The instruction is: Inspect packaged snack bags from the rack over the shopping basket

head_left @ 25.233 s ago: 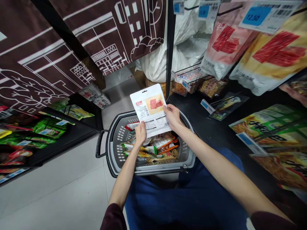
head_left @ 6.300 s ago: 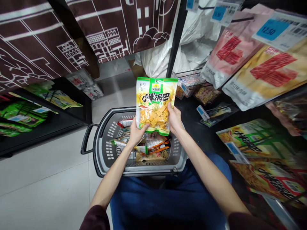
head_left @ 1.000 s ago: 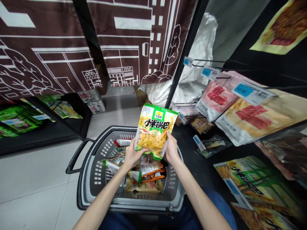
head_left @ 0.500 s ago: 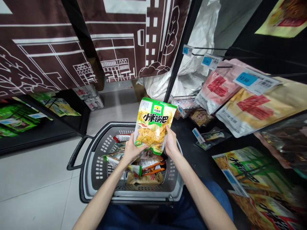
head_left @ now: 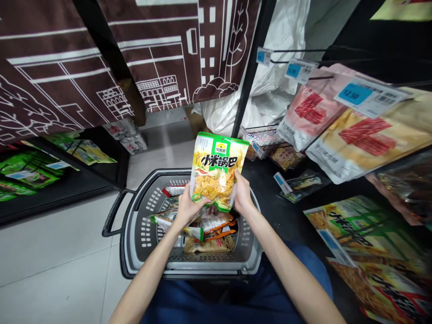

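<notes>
A yellow and green bag of millet crisps (head_left: pixel 218 171) is held up, front facing me, over the far side of a grey shopping basket (head_left: pixel 138 263). My left hand (head_left: pixel 189 204) is closed on its lower left edge, thumb across the front. On the right edge my right hand (head_left: pixel 243 191) grips the same bag, its fingers mostly hidden behind. Below, the basket holds several snack packets, among them a brown paper-like packet (head_left: pixel 209 244) and an orange-edged packet (head_left: pixel 216 223).
Pink meat-snack bags (head_left: pixel 308 110) hang on hooks at the right, behind price tags (head_left: pixel 371 95). Lower right hang more millet crisp bags (head_left: pixel 347 222). A brown printed cloth (head_left: pixel 162 58) hangs ahead. Green packets (head_left: pixel 30 166) lie on the left shelf.
The view has shifted slightly, so the basket appears a little further right and higher. Both hands keep hold of the bag, which stays nearly in place.
</notes>
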`<state>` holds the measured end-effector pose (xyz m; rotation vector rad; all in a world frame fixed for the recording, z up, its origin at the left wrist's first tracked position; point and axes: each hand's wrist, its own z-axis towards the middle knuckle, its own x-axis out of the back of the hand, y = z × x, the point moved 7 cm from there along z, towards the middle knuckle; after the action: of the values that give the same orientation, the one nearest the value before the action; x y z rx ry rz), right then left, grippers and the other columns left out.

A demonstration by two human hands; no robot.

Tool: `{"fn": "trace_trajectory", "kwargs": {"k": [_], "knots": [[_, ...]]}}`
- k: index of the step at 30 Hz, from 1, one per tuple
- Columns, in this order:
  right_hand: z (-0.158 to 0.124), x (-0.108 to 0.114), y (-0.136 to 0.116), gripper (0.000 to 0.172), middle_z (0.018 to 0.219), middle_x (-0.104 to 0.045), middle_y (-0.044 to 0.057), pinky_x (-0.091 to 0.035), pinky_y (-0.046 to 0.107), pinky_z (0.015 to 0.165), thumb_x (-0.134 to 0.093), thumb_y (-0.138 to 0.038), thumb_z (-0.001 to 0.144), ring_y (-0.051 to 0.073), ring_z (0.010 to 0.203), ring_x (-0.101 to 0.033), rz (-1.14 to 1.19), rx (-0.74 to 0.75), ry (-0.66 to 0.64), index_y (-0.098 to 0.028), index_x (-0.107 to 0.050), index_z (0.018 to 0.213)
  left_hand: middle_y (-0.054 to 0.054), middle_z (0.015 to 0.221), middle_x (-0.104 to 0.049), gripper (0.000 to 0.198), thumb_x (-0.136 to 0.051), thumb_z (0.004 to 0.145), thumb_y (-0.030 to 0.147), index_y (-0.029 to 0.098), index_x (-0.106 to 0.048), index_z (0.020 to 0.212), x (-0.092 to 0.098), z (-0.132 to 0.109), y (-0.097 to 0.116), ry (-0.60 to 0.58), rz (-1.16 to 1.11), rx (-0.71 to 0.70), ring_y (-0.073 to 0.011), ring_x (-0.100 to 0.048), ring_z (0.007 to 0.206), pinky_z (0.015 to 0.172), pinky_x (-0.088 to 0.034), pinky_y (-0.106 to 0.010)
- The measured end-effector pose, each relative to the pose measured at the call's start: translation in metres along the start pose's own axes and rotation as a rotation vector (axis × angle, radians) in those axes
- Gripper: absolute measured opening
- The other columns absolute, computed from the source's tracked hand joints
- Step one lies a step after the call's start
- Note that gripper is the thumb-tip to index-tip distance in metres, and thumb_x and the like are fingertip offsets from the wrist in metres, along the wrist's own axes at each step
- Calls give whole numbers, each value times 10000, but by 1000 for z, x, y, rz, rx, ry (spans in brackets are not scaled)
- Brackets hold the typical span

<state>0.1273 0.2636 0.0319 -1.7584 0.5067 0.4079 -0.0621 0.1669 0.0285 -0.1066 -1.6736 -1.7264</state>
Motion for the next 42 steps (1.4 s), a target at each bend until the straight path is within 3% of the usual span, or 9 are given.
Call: {"fn": "trace_trajectory", "kwargs": {"k": [9, 24, 33, 35, 38, 40, 42], "knots": [[0, 1, -2, 364, 984, -779, 42, -564, 350, 879, -746, -473, 739, 232, 919, -721, 2, 6, -5, -161, -747, 929, -70, 1114, -737, 818, -912, 570, 455, 194, -530, 1244, 0, 0, 2, -1, -10, 4, -274, -705, 1033, 859, -558, -342], [1, 0, -2, 375, 931, -779, 45, -557, 376, 926, -763, -488, 710, 258, 1013, -710, 31, -19, -25, -172, -724, 907, -76, 1159, -720, 787, -892, 615, 470, 190, -507, 1241, -1, -1, 4, -32, 5, -39, -267, -699, 1063, 853, -562, -322], [0, -1, -3, 391, 963, -780, 51, -563, 388, 921, -748, -506, 717, 261, 1011, -711, -10, -8, -19, -179, -731, 932, -107, 1198, -702, 860, -883, 622, 491, 181, -474, 1311, -3, 0, 0, -51, 40, -8, -293, -685, 1097, 894, -560, -360], [3, 1, 0, 418, 959, -780, 55, -570, 386, 897, -750, -528, 715, 260, 1004, -711, -15, -1, -32, -179, -725, 944, -142, 1281, -655, 956, -872, 645, 492, 169, -397, 1409, -6, 1, -2, -64, 53, -45, -305, -650, 1167, 954, -544, -386], [5, 1, 5, 477, 946, -779, 57, -581, 372, 836, -749, -584, 717, 252, 952, -717, -52, 33, -67, -174, -715, 956, -213, 1495, -451, 1151, -861, 676, 477, 165, -183, 1553, -8, 3, 0, -22, 111, -195, -339, -468, 1381, 1126, -426, -463], [5, 1, 8, 511, 910, -777, 56, -586, 360, 785, -756, -618, 705, 241, 876, -722, -77, 56, -78, -167, -711, 942, -223, 1578, -310, 1149, -824, 737, 450, 188, -96, 1586, -6, 2, 6, 25, 173, -340, -347, -331, 1468, 1191, -331, -508], [5, 2, 9, 530, 859, -773, 53, -589, 349, 731, -779, -634, 668, 227, 777, -721, -62, 48, -62, -163, -709, 901, -204, 1621, -217, 1067, -798, 773, 426, 232, -138, 1590, -8, -1, 13, 12, 238, -499, -358, -259, 1497, 1205, -287, -544]]}}
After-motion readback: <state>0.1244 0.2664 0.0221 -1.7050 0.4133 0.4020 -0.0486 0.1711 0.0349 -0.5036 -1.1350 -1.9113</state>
